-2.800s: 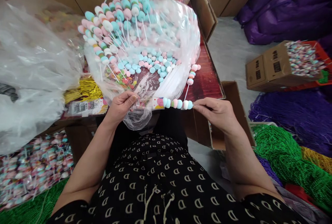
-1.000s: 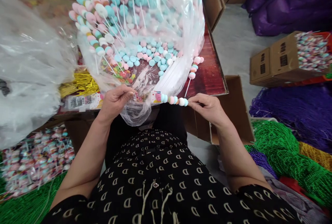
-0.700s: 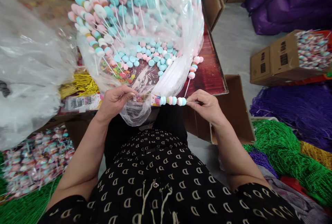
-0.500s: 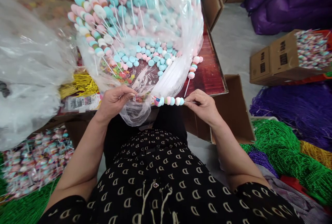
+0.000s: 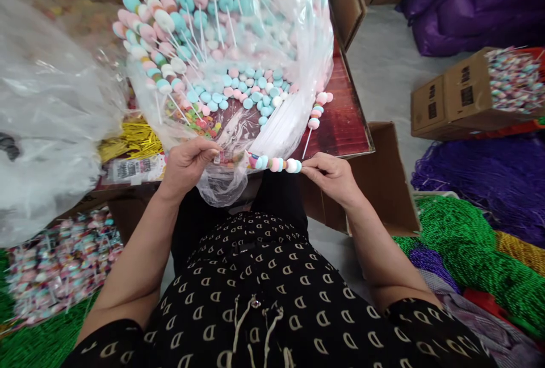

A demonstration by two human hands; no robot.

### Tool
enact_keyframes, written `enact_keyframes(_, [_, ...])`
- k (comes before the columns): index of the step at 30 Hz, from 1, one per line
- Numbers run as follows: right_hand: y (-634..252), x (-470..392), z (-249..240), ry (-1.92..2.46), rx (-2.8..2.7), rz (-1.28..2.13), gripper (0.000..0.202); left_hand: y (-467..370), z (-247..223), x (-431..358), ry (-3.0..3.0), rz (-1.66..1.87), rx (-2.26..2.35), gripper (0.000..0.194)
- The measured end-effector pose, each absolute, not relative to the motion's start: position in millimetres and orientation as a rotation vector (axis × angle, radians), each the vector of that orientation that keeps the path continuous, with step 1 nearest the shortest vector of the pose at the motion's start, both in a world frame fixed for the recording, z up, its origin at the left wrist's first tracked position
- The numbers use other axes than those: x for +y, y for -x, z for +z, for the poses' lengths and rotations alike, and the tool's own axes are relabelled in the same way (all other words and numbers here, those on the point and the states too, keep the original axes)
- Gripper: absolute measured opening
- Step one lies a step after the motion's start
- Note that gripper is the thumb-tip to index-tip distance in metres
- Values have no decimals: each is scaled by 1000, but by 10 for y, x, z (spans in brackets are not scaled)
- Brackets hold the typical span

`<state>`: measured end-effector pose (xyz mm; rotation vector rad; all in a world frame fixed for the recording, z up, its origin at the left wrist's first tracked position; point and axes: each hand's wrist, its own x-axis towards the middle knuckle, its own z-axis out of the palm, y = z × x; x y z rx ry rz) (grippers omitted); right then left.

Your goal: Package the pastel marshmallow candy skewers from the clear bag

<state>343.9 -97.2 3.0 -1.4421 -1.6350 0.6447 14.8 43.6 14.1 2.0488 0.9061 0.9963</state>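
Note:
My left hand [image 5: 187,166] pinches one end of a clear printed plastic wrapper [image 5: 233,158] between thumb and fingers. The other end of that wrapper lies against the left end of a marshmallow skewer [image 5: 279,164] in pink, blue and white. How far the skewer is inside the wrapper, I cannot tell. At the skewer's right end, my right hand [image 5: 330,175] is closed on it with thumb and forefinger. Another marshmallow skewer [image 5: 315,112] lies on the table to the upper right of the held one. Beyond my hands, many finished skewers [image 5: 170,27] lie heaped on a clear plastic bag.
Loose marshmallows [image 5: 255,90], gummies [image 5: 200,121] and white sticks [image 5: 276,129] lie on the dark red table [image 5: 344,107]. Yellow twist ties [image 5: 134,138] are at the left. An open carton [image 5: 383,175] stands below the table's right corner. Green cords [image 5: 455,231] lie at the right.
The skewer has shifted slightly left and down. My right fingers now cover its right end more closely, and my left hand has barely moved.

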Motion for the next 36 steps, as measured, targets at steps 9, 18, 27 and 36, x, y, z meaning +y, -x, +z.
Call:
enact_keyframes(9, [-3370,-958,15,1444,-1577,737,14,-155,155,409,-1973,902,993,33])
enact_keyframes(18, [-3264,-938,-37,1485,-1484,735,26,-243,283,376,-1936,833,924,24])
enact_keyframes(27, [-3188,-933,-60,1435,-1592,641,24,-221,216,391,-1907,869,952,24])
enact_keyframes(36, [-2863,-831,-108,1351,-1292,814,19,-583,653,307,-1256,1107,817,75])
